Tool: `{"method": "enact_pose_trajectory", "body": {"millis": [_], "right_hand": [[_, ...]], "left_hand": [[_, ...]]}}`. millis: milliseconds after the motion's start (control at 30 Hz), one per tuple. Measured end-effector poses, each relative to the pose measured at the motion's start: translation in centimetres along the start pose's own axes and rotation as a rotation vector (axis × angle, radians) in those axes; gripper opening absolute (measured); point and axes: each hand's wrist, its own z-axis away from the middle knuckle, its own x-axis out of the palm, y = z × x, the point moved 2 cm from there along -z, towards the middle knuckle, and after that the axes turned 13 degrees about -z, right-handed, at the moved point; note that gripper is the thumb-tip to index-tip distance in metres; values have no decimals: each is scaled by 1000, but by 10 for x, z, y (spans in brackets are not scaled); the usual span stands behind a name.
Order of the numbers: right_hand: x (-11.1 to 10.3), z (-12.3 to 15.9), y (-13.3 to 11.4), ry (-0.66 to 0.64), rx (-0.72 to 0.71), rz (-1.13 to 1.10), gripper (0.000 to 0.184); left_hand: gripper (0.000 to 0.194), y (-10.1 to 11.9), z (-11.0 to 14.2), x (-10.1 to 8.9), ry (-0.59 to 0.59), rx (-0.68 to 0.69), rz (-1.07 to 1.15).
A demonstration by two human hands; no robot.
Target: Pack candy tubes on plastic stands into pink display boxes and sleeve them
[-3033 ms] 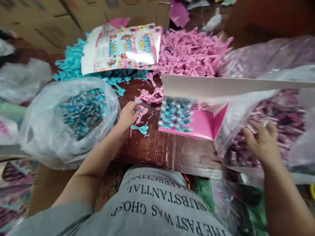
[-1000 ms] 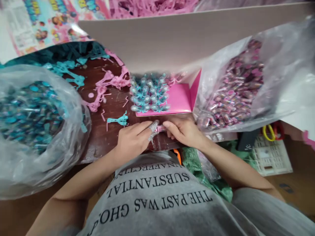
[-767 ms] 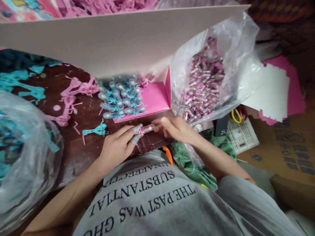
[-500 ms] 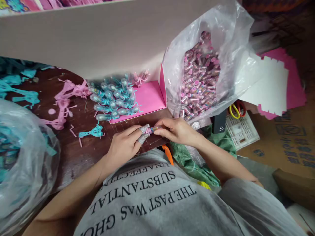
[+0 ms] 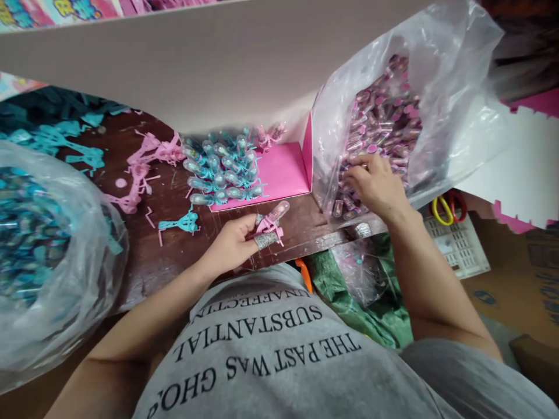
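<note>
My left hand, with grey wraps on its finger and thumb, pinches a pink plastic holder. A clear capsule tube sits in that holder and points up to the right. Over on the right, my right hand reaches into a clear plastic bag. Its curled fingers touch the small pink-capped tubes inside, and the fingertips are partly hidden among them. Several turquoise holders with clear tubes stand in rows on a pink tray, with pink ones at its back.
On the left stands a clear bag of turquoise pieces. Loose pink holders and a turquoise holder lie on the brown table. A tall white board rises behind. Scissors lie at the right.
My right hand has left the pink holder and moved right into the bag of tubes. My left hand has kept the holder and turned it upward. The view has shifted slightly.
</note>
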Motion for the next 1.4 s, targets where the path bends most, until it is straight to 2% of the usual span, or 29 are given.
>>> {"method": "enact_pose_trajectory", "body": {"millis": [100,167,267,367,433,500,567,667,767,1000,1167,1267,1333,1400], "right_hand": [[4,2,8,24,-82,31,29],[8,2,13,-10,-117,41,30],[9,1,16,-58,-85,23,30],[-2,5,6,21,-51,-5,31],[-15,13,-15,126,-95,-67,31],[-25,21,-48,191,-215,-211,27],[-27,29,-86,132,-367,-400,24],[-17,34,-134,-52,-512,-606,26],[-7,35,-156,-54,-572,-658,31],[-7,41,-159,74,-657,-474,44],[-10,45,-165,-17,-605,-405,45],[-11,42,-168,-77,-508,-495,35],[-11,37,-169,-110,-463,-633,25],[-11,33,-169,-158,-410,-778,24]], "left_hand": [[27,3,1,-8,64,-28,0],[27,4,3,-14,78,-52,2],[30,3,4,-16,60,-76,12],[31,3,6,-14,47,-77,36],[28,6,7,-14,52,-85,48],[23,12,7,-14,60,-100,53],[18,19,6,-12,49,-108,63],[16,26,4,-10,18,-93,76],[19,26,4,-11,24,-18,24],[25,21,14,-18,120,92,-162],[22,31,21,-15,206,120,-335],[20,31,23,-13,219,141,-367],[17,30,24,-14,211,190,-405],[15,29,26,-16,230,257,-491]]}}
